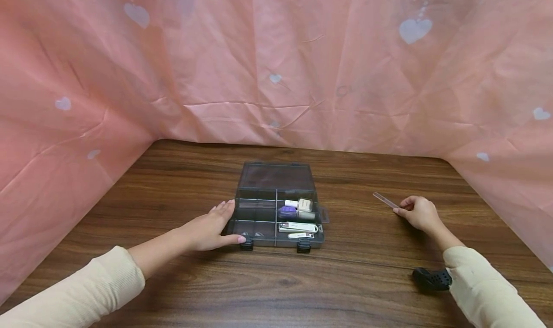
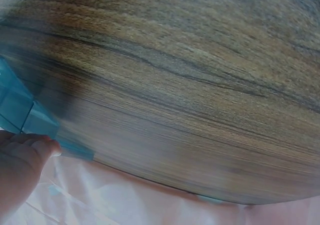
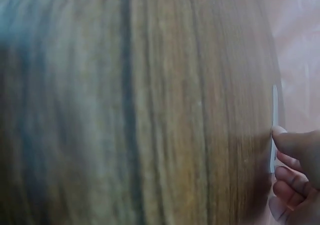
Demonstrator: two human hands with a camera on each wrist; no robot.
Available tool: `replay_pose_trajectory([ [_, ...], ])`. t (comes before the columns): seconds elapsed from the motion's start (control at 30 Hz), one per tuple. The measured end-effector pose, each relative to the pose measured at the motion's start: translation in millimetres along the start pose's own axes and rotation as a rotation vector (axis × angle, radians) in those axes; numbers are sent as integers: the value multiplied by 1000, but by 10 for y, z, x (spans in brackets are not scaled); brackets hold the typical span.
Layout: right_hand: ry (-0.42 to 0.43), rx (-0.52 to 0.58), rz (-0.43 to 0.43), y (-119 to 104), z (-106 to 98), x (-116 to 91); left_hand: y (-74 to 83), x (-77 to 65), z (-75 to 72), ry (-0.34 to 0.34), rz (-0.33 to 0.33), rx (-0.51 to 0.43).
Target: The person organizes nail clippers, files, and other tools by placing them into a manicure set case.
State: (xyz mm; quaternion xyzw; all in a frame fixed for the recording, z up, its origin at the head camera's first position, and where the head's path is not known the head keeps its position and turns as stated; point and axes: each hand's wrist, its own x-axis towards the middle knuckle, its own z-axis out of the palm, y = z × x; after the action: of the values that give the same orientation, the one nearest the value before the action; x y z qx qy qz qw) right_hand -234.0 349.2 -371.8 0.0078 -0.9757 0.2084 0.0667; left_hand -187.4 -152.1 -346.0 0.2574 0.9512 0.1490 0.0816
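Observation:
A dark translucent compartment box (image 1: 276, 242) stands on the table with its lid (image 1: 277, 176) laid back. My left hand (image 1: 214, 228) rests at the box's left side, fingers straight along the wall and thumb at the front left latch (image 1: 246, 244). To the right of the box, my right hand (image 1: 421, 215) pinches a thin clear plastic strip (image 1: 384, 199) between thumb and fingers, apart from the box. The right wrist view shows the strip (image 3: 274, 105) edge-on. In the box's right compartments lie nail polish bottles (image 1: 304, 205), including a purple one (image 1: 287, 212), and nail clippers (image 1: 297, 227).
A brown wood-grain table (image 1: 276, 289) lies under everything. A pink curtain with white hearts (image 1: 276, 68) encloses the back and both sides. A black strap (image 1: 432, 279) is on my right wrist by the sleeve cuff. Small clear pieces (image 1: 258, 234) lie in the front left compartment.

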Motion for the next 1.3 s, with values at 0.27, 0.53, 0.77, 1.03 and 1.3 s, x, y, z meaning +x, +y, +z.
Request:
replay_pose_trajectory([
  [0.27,2,-22,-5,-22,-2,-5,2,-4,0,2,4,-4],
  [0.53,29,-36,-16,-41,9,-22,1,-5,15,-9,-2,-2],
  [0.77,73,-18,-42,-43,-14,1,6,-1,1,-11,-10,-6],
  [1.03,84,-19,-79,-63,-47,8,15,-9,-8,-10,-7,-6],
  [1.3,125,-6,-101,-80,-27,-27,22,-11,-20,-11,-9,-12],
])
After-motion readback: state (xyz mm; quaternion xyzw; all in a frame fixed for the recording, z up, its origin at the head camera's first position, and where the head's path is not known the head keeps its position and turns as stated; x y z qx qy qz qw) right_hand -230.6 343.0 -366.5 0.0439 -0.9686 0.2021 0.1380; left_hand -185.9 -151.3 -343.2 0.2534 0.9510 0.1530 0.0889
